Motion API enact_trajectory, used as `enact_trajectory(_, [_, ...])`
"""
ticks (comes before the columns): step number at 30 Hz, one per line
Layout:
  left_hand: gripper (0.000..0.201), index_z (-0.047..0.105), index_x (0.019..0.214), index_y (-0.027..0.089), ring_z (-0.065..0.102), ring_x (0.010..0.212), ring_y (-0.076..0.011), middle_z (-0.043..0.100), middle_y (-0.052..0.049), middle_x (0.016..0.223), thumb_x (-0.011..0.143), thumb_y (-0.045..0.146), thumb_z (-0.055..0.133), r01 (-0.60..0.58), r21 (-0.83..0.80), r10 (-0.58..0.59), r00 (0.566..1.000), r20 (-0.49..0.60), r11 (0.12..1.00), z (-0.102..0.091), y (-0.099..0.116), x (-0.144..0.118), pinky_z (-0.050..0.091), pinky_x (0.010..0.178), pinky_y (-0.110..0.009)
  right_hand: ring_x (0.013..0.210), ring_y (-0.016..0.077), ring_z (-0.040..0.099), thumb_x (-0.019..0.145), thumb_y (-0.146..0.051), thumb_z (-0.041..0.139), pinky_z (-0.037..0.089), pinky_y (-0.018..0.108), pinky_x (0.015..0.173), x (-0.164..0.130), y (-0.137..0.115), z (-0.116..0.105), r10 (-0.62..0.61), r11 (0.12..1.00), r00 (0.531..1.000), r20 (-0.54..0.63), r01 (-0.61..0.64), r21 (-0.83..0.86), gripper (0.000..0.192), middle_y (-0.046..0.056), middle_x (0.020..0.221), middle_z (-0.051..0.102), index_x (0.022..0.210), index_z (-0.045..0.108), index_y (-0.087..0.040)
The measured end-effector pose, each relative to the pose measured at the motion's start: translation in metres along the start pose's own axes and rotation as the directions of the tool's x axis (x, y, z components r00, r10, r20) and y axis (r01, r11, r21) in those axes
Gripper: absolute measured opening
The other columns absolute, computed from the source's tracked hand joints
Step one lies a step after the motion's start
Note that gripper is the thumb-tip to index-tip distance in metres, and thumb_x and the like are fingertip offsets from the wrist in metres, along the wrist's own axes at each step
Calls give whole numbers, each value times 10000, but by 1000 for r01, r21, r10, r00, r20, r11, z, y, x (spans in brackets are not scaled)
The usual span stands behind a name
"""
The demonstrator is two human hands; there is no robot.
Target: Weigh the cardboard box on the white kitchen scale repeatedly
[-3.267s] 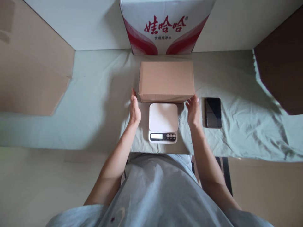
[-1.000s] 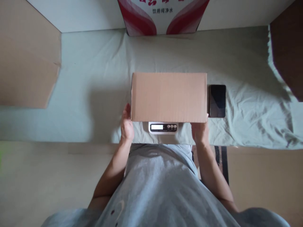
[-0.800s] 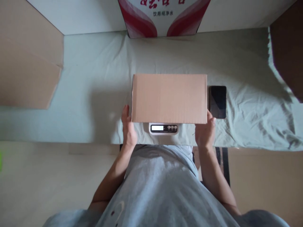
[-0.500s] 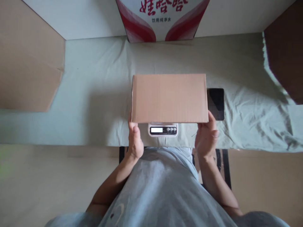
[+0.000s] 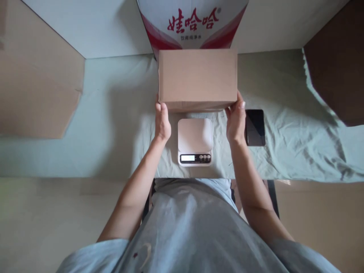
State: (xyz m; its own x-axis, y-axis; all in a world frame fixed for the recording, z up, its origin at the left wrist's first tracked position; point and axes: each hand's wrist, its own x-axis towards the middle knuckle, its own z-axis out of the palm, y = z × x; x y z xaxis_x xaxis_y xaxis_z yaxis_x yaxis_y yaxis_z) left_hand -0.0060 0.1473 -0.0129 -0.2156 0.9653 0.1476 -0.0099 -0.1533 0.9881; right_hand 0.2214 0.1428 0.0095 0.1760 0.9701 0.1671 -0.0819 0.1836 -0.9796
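- I have the plain cardboard box point(image 5: 197, 77) between both hands in the upper middle of the frame: my left hand point(image 5: 162, 123) is pressed to its lower left corner, and my right hand point(image 5: 236, 122) to its lower right corner.
- My grip is clamped on the box from both sides, thumbs up on the near edge, the other fingers mostly hidden beneath or behind it.
- The box sits just above the kitchen scale point(image 5: 195, 141) in the frame; its near edge is close to the scale's far edge, and I cannot tell whether its underside touches the cloth or hangs over it.
- The scale's white platform is bare, and its display point(image 5: 188, 158) is lit, though the digits are too small for me to read.
- As I judge it, the step in hand is carrying the box on the far side of the scale, with nothing resting on the platform.
- Any next move calls for a level box and even pressure from both palms, since I only hold it by two corners.
- A dark phone point(image 5: 255, 127) lies just beside my right hand, so that side needs care.
- Behind the box stands a red-and-white printed carton point(image 5: 192, 24); all of this rests on a worktop under a pale green cloth point(image 5: 113, 125).
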Motion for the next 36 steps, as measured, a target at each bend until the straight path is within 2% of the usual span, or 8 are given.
enact_trajectory(5, [701, 416, 1376, 284, 131, 1493, -225, 335, -36, 1546, 831, 716, 331, 121, 37, -120, 993, -19, 992, -3, -23, -3, 145, 1223, -391, 1407, 203, 385, 833, -703, 299, 318, 450, 1164, -3, 15, 0, 71, 995, 997, -12, -72, -63, 642, 5, 1451, 478, 1336, 450, -332])
enact_trajectory(9, [714, 407, 1385, 295, 152, 1489, -210, 322, -19, 1555, 825, 730, 319, 117, 36, -117, 993, 4, 992, -4, -29, -5, 151, 1222, -358, 1420, 198, 362, 838, -700, 296, 289, 457, 1172, -8, 22, -4, 104, 992, 994, -15, -105, -67, 636, -4, 1474, 449, 1345, 445, -346])
enact_trajectory(12, [754, 363, 1417, 274, 144, 1490, -180, 265, -27, 1580, 826, 737, 292, 82, 59, -81, 997, -20, 995, -8, -31, -6, 104, 1227, -340, 1440, 187, 325, 834, -711, 279, 248, 477, 1181, -11, 30, -8, 163, 985, 986, -26, -164, -46, 627, -25, 1503, 408, 1352, 420, -387])
enact_trajectory(18, [759, 235, 1470, 279, 168, 1485, -165, 155, -49, 1611, 848, 711, 286, 185, 28, -182, 980, -80, 982, -23, -49, -13, 117, 1219, -384, 1380, 221, 415, 772, -772, 304, 285, 551, 1133, -18, 51, -19, 272, 962, 961, -58, -273, -9, 690, 11, 1459, 473, 1332, 434, -391])
enact_trajectory(23, [690, 368, 1401, 164, 356, 1416, -199, 340, -156, 1530, 891, 619, 272, 219, -67, -228, 955, -190, 973, -31, -60, -19, 268, 1173, -366, 1369, 212, 432, 730, -807, 300, 246, 519, 1169, -22, 68, -26, 297, 953, 950, -96, -289, 93, 782, 65, 1438, 484, 1302, 472, -303])
enact_trajectory(28, [651, 457, 1334, 158, 394, 1393, -205, 415, -154, 1482, 881, 600, 306, 214, -97, -231, 947, -222, 972, -30, -61, -21, 288, 1164, -363, 1341, 213, 468, 703, -810, 335, 249, 533, 1172, -21, 73, -28, 327, 939, 936, -132, -306, 156, 776, 75, 1398, 520, 1240, 512, -279])
enact_trajectory(32, [665, 497, 1314, 181, 379, 1402, -223, 399, -141, 1500, 849, 637, 361, 236, -123, -257, 947, -192, 964, -33, -54, -16, 291, 1165, -375, 1388, 225, 414, 651, -836, 375, 218, 533, 1184, -19, 59, -26, 348, 933, 932, -98, -334, 132, 850, 77, 1446, 480, 1290, 472, -285])
enact_trajectory(36, [663, 499, 1315, 295, 374, 1406, -232, 406, -71, 1508, 853, 702, 254, 338, -194, -348, 937, -18, 921, -31, -38, 3, 270, 1168, -449, 1481, 185, 232, 711, -801, 362, 163, 546, 1203, -8, 42, -20, 268, 962, 963, 25, -269, 53, 781, -31, 1554, 327, 1377, 359, -394])
